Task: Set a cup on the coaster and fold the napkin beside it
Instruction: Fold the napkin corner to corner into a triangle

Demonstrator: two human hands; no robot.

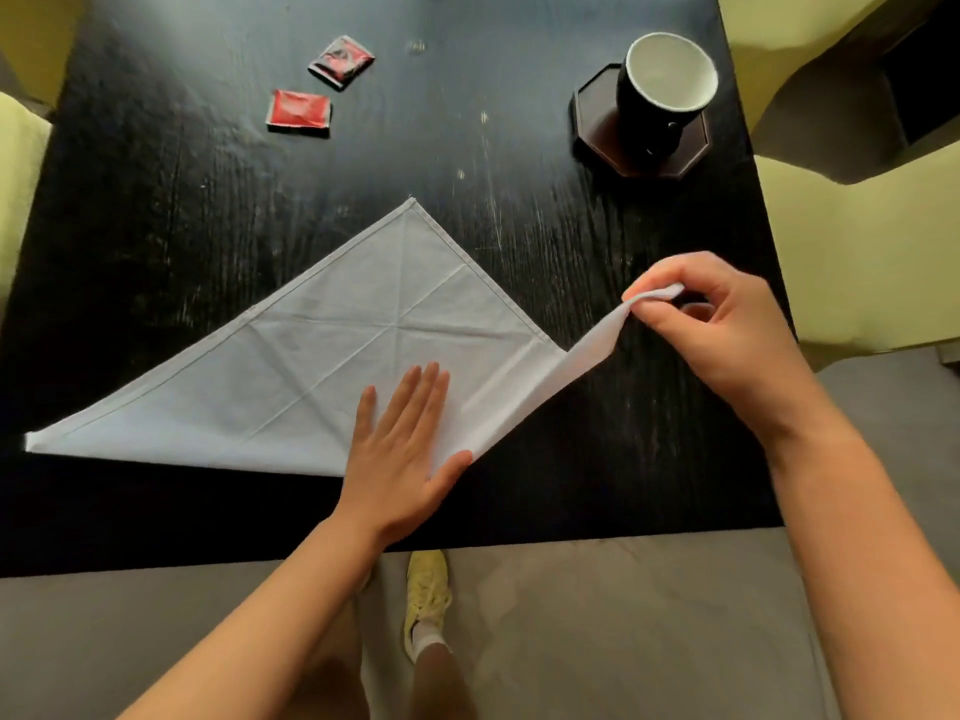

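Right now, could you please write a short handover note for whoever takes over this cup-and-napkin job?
Left hand: open, pressed flat on the white cloth napkin, which lies as a triangle on the black wooden table.
Right hand: pinching the napkin's right corner, lifted off the table.
Done: the black cup with white inside stands on the dark octagonal coaster, far right.
Left: bring the lifted corner over, finish the fold, and leave the napkin beside the coaster.

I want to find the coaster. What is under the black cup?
The dark eight-sided coaster sits under the cup, its rim showing all around. The cup hides the coaster's middle. The cup looks empty inside.
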